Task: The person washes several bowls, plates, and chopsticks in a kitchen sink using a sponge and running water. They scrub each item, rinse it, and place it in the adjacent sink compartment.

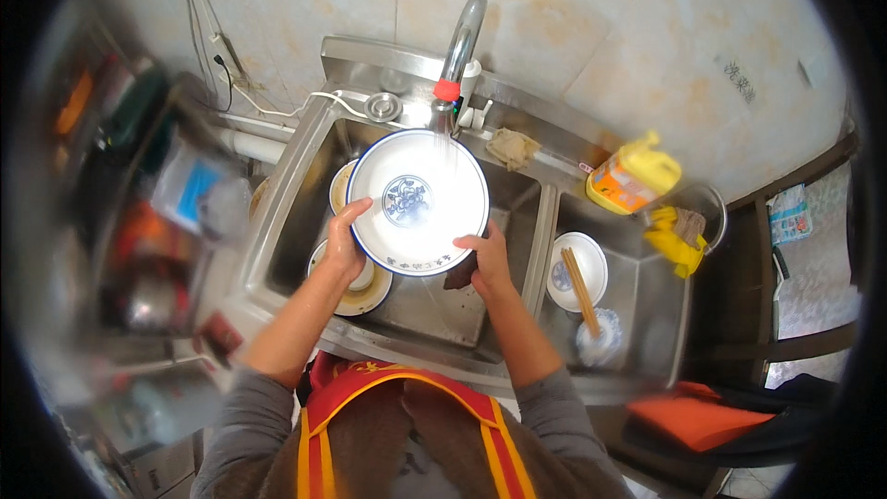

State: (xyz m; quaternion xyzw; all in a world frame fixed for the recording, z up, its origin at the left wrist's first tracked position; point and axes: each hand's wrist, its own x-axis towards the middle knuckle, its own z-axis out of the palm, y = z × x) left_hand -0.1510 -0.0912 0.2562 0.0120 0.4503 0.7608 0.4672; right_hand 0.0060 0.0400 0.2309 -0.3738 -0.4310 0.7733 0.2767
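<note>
Both my hands hold a large white enamel-like bowl (443, 222) with a blue rim and a blue flower in its middle. My left hand (346, 239) grips its left edge, thumb over the rim. On the lower right, my right hand (489, 256) has its thumb over the rim and a dark cloth or scrubber (460, 276) beneath its fingers. Water runs from the faucet (466, 34) into the bowl's upper part. Under the bowl, in the left sink basin (443, 322), lie soiled dishes (371, 294), partly hidden.
The right basin (644, 291) holds a white bowl (578, 249), wooden chopsticks (578, 284) and a blue-patterned dish (601, 343). A yellow detergent jug (630, 177) and a wrung cloth (513, 147) rest along the back ledge. Yellow gloves (675, 242) hang near the right corner. A drain strainer (383, 107) sits left of the faucet.
</note>
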